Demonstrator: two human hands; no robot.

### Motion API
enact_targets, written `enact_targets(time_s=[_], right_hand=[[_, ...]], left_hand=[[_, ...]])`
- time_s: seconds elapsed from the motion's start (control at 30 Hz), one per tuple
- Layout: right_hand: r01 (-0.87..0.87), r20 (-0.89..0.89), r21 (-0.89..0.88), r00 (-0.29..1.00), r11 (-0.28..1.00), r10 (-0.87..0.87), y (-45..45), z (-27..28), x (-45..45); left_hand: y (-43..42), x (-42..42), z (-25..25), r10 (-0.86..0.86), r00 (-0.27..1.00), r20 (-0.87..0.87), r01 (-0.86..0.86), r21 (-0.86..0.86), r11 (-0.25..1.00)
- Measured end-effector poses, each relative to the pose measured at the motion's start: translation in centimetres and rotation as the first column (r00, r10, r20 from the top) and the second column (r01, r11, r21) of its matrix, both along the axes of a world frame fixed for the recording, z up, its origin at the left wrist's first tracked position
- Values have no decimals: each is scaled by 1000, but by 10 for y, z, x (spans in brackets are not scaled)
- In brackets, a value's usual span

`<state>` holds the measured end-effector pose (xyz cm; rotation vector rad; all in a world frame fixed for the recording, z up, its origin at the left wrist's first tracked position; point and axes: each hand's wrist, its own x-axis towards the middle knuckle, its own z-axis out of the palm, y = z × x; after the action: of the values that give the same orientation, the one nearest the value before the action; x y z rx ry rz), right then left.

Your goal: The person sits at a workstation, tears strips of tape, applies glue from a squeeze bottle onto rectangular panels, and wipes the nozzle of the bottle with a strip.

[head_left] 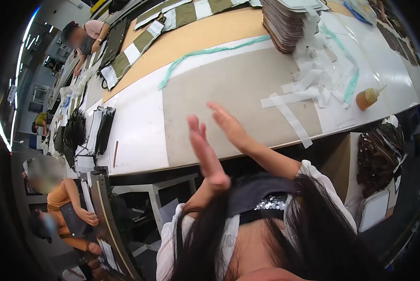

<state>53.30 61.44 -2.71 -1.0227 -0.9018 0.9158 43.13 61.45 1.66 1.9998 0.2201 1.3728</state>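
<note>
Two bare hands, the left hand (205,154) and the right hand (231,126), are raised at the near side of one long white work table (137,112), palms turned toward each other with a gap between. The right fingers lie straight and close together; the left ones also extend, but they are seen edge-on and blurred, so I cannot tell whether they are spread. One broad, flat, grey-beige rectangular sheet (210,84) lies on the table behind and below both sets of fingertips, reaching past them on either side and beyond. Two pale turquoise ribbon-like strips (214,50) lie farther out, one along the sheet's far side, one to its right. One tall stack of thin brown and whitish pieces (287,25) stands past its far right corner, beside a heap of white strips (315,70) too tangled to count. One amber squeeze bottle with a pale nozzle (367,99) stands farther right.
</note>
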Motion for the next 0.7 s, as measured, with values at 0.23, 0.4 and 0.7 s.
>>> enact_targets(time_s=[0.23, 0.4, 0.7], right_hand=[[-33, -159, 143, 986, 989, 55, -44, 64, 8], [-70, 770, 466, 523, 882, -365, -34, 9, 22], [755, 922, 123, 154, 644, -356, -129, -25, 113]], left_hand=[[20, 12, -51, -64, 940, -334, 40, -77, 996], [-5, 16, -15, -432, 849, 304, 440, -859, 261], [35, -12, -30, -64, 912, -405, -42, -247, 968]])
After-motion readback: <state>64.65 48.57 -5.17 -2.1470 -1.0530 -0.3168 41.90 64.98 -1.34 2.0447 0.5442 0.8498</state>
